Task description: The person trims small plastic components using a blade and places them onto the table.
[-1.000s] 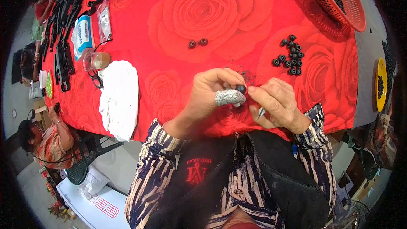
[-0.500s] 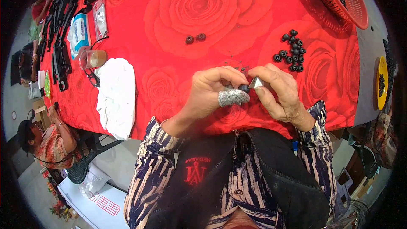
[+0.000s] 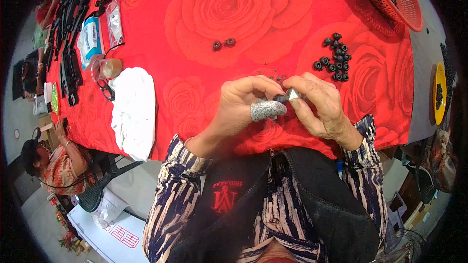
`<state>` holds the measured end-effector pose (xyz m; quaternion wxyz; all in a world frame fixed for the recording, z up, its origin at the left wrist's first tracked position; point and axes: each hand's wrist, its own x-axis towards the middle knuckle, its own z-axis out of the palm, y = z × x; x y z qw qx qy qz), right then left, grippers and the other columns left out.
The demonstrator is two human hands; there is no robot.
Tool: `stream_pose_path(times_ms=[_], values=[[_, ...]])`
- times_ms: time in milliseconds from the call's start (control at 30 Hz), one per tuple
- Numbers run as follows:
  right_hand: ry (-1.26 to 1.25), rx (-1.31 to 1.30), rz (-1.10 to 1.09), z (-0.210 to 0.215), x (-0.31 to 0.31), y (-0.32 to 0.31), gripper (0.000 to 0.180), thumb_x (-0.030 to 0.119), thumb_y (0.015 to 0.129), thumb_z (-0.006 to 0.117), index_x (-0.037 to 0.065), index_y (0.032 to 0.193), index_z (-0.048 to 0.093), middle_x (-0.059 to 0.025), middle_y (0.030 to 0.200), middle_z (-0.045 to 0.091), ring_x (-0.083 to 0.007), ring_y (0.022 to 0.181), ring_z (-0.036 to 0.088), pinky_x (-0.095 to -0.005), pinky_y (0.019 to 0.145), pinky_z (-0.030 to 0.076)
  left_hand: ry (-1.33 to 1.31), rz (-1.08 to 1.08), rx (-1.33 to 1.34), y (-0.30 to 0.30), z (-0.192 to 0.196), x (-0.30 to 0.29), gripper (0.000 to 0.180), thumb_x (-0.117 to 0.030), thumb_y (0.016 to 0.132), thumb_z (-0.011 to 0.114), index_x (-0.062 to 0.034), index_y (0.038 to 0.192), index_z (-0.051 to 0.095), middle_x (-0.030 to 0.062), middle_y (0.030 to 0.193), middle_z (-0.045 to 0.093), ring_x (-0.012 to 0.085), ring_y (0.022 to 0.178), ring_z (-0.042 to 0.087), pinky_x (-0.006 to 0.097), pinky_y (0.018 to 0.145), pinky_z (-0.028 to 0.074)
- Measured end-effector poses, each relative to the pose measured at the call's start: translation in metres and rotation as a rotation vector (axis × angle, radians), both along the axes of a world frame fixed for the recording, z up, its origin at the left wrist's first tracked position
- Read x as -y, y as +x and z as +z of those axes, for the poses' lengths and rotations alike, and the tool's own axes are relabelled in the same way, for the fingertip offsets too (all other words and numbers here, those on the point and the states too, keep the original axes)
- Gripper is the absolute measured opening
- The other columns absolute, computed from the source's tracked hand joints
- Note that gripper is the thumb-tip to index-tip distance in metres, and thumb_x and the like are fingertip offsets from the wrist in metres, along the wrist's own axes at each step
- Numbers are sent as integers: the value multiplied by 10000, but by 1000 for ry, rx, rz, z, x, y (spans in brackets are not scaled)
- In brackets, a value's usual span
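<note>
Between the fingertips of my left hand (image 3: pixel 238 103) is a small round black plastic part (image 3: pixel 280 99), mostly hidden by the fingers. A speckled grey cover (image 3: pixel 265 110) wraps the left thumb. My right hand (image 3: pixel 321 106) pinches a small, shiny metal blade (image 3: pixel 292 94), its edge against or very near the black part. Dark shavings (image 3: pixel 279 78) lie on the cloth just beyond my fingers. Farther off, two similar black parts (image 3: pixel 224 44) sit together, and a cluster of several more black parts (image 3: pixel 339 61) lies to the right.
A red floral tablecloth (image 3: pixel 195 87) covers the table. On the left are a white cloth (image 3: pixel 134 112), a cup (image 3: pixel 106 69), a blue-white packet (image 3: pixel 91 39) and long black strips (image 3: pixel 70 70). A red basket (image 3: pixel 407 5) and a yellow tray (image 3: pixel 439 109) stand right. A person (image 3: pixel 66 163) sits at left.
The blade has turned slightly and its edge now slants toward the black part. Both hands stay in nearly the same place.
</note>
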<state>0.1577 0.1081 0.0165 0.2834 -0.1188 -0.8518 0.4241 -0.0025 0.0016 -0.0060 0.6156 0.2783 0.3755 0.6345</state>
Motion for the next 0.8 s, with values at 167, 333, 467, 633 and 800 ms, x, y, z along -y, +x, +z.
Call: stream_pose_path(times_ms=[167,333,467,633,800], values=[[1,14,3,-1,0,0,272,-38,727,598,-32,992,537,-135,705,520,-274,591,542,-351,521,430,-13,15,12,1,4,1,248,77,730,688,50,965,613,81,911,593,112,823,554,233,707,484],[15,12,-23,-3,0,0,279,-27,731,609,-28,1001,539,-135,702,516,-279,585,539,-359,514,426,-10,76,-255,3,5,2,231,52,750,683,52,970,614,81,924,586,98,792,536,212,664,483],[15,17,-28,-6,1,0,272,-26,736,607,-27,1000,541,-135,706,519,-278,590,543,-355,514,427,-41,87,-252,5,3,2,222,43,772,664,58,983,598,81,936,572,96,786,544,203,631,498],[-29,6,-58,-5,1,-1,253,-23,750,597,-32,996,543,-141,731,533,-272,598,549,-351,519,429,-26,78,-104,7,4,2,232,44,804,625,60,1025,558,90,957,542,106,777,561,219,637,532],[-31,-8,-74,-7,0,-1,244,-16,760,588,-26,1000,545,-142,737,537,-270,599,550,-347,522,428,6,46,-177,5,-1,2,234,27,812,625,64,1032,555,86,941,536,106,796,552,222,642,531]])
